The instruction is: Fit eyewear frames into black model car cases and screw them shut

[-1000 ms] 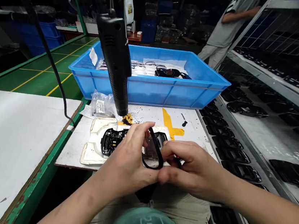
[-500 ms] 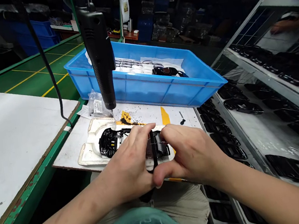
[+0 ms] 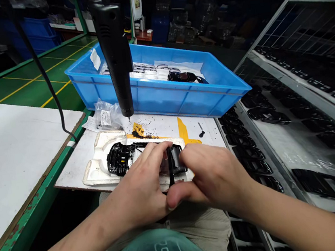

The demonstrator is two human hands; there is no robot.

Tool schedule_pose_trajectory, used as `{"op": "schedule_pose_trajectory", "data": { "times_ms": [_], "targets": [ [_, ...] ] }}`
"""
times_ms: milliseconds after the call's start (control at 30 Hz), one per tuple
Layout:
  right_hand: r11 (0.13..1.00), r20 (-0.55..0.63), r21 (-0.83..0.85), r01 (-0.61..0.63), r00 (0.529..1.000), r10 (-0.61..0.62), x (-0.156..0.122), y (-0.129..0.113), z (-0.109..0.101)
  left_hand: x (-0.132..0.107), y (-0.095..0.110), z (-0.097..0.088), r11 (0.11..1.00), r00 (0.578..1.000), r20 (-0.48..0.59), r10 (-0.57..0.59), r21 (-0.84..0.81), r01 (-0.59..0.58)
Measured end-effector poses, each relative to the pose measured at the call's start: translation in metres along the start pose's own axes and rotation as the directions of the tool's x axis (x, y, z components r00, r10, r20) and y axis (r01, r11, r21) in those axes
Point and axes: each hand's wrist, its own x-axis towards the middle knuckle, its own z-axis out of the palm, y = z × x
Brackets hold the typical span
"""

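A thin, curved black part (image 3: 170, 168) stands edge-on between my two hands; its kind is not clear. My left hand (image 3: 140, 181) grips its left side, and my right hand (image 3: 211, 169) pinches it from the right, thumb low and fingers above. Beneath them, a black model car body (image 3: 118, 160) lies in a white foam cradle (image 3: 95, 173). My hands cover the middle of the body. Beyond the cradle hangs a black electric screwdriver (image 3: 117, 62), tip down, with tiny black screws (image 3: 140, 132) scattered close by.
A blue bin (image 3: 164, 95) with shiny parts stands behind the board. Left of it lies a plastic bag (image 3: 105, 117) with a label. Racks of black car bodies (image 3: 268, 115) line the right side. A white-topped bench (image 3: 19, 135) is at left.
The view has shifted slightly, so the bench, bin and cradle appear a little further left. Both hands keep their grip on the black part, with little visible change in pose.
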Motion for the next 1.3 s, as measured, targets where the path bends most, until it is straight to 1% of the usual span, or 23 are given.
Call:
{"op": "schedule_pose_trajectory", "data": {
  "times_ms": [67,133,233,300,333,367,433,500,533,567,633,700,767,800,867,933,967,1000,1067,1133,1167,1233,1300],
  "targets": [
    [0.995,0.009,-0.014,-0.096,0.995,0.096,0.003,0.001,-0.002,0.0,0.002,-0.001,1.0,1.0,0.004,-0.003,-0.009,0.003],
    [0.993,0.06,-0.007,-0.117,0.991,0.117,0.004,0.0,-0.003,-0.001,0.002,-0.001,1.0,1.0,0.006,-0.002,-0.003,0.002],
    [1.0,0.102,0.015,0.012,0.995,-0.013,0.0,-0.003,-0.003,-0.003,-0.001,0.0,1.0,1.0,0.021,0.002,0.017,-0.002],
    [0.996,0.071,0.012,0.09,0.993,-0.091,-0.002,-0.004,-0.002,-0.004,-0.003,0.001,1.0,1.0,0.024,0.0,0.027,-0.001],
    [0.996,0.049,0.007,0.091,0.995,-0.091,-0.002,-0.004,-0.002,-0.004,-0.003,0.001,1.0,1.0,0.024,-0.003,0.028,0.002],
    [0.998,0.027,-0.002,0.063,0.998,-0.063,-0.001,-0.003,-0.001,-0.004,-0.003,0.001,1.0,1.0,0.021,-0.007,0.026,0.007],
    [0.999,0.028,-0.013,-0.049,0.998,0.049,0.002,0.0,-0.001,-0.004,-0.003,0.001,1.0,1.0,0.012,-0.014,0.021,0.014],
    [0.989,0.071,-0.006,-0.149,0.986,0.149,0.005,0.001,-0.001,-0.004,-0.002,0.001,1.0,1.0,0.001,-0.01,0.017,0.01],
    [0.986,0.096,0.005,-0.169,0.981,0.168,0.006,0.001,-0.001,-0.004,-0.001,0.0,1.0,1.0,-0.003,-0.006,0.017,0.006],
    [0.987,0.111,0.019,-0.162,0.981,0.159,0.005,0.0,-0.001,-0.004,-0.002,0.0,1.0,1.0,-0.005,-0.003,0.017,0.003],
    [0.995,0.112,0.046,-0.084,0.991,0.078,0.001,-0.003,0.0,-0.005,-0.003,0.001,1.0,1.0,0.003,-0.003,0.009,0.003],
    [0.998,0.08,0.062,0.033,0.996,-0.038,-0.004,-0.007,0.002,-0.004,-0.005,0.002,1.0,1.0,0.013,-0.007,-0.01,0.007],
    [0.994,0.021,0.051,0.1,0.995,-0.101,-0.006,-0.008,0.003,-0.003,-0.007,0.004,1.0,1.0,0.018,-0.009,-0.03,0.009],
    [0.995,-0.004,0.039,0.091,0.996,-0.091,-0.006,-0.007,0.004,-0.003,-0.007,0.004,0.999,1.0,0.018,-0.011,-0.035,0.012],
    [1.0,-0.023,0.016,-0.002,1.0,0.002,-0.003,-0.005,0.003,-0.003,-0.006,0.004,0.999,0.999,0.026,-0.023,-0.033,0.024],
    [0.993,0.023,0.011,-0.118,0.993,0.118,0.0,-0.003,0.002,-0.003,-0.005,0.004,0.999,0.999,0.036,-0.029,-0.02,0.03],
    [0.989,0.059,0.016,-0.146,0.988,0.145,0.001,-0.003,0.001,-0.004,-0.005,0.004,1.0,0.999,0.037,-0.025,-0.016,0.026],
    [0.99,0.09,0.023,-0.142,0.986,0.139,0.001,-0.003,0.001,-0.004,-0.005,0.004,1.0,0.999,0.04,-0.021,-0.013,0.021],
    [0.998,0.114,0.035,-0.051,0.992,0.047,-0.001,-0.006,0.0,-0.005,-0.005,0.004,1.0,0.999,0.04,-0.011,-0.016,0.012],
    [0.997,0.083,0.033,0.069,0.994,-0.072,-0.003,-0.009,0.0,-0.006,-0.006,0.004,1.0,0.999,0.044,-0.017,-0.026,0.018],
    [0.995,0.054,0.024,0.1,0.993,-0.101,-0.004,-0.009,0.001,-0.006,-0.007,0.004,0.999,0.999,0.043,-0.022,-0.031,0.023],
    [0.998,0.005,-0.005,0.061,0.998,-0.061,-0.004,-0.008,0.001,-0.007,-0.007,0.004,0.999,0.999,0.032,-0.028,-0.037,0.029],
    [0.998,-0.002,-0.029,-0.059,0.998,0.059,-0.002,-0.006,0.002,-0.007,-0.006,0.004,0.999,1.0,0.013,-0.023,-0.034,0.024]
  ]
}}
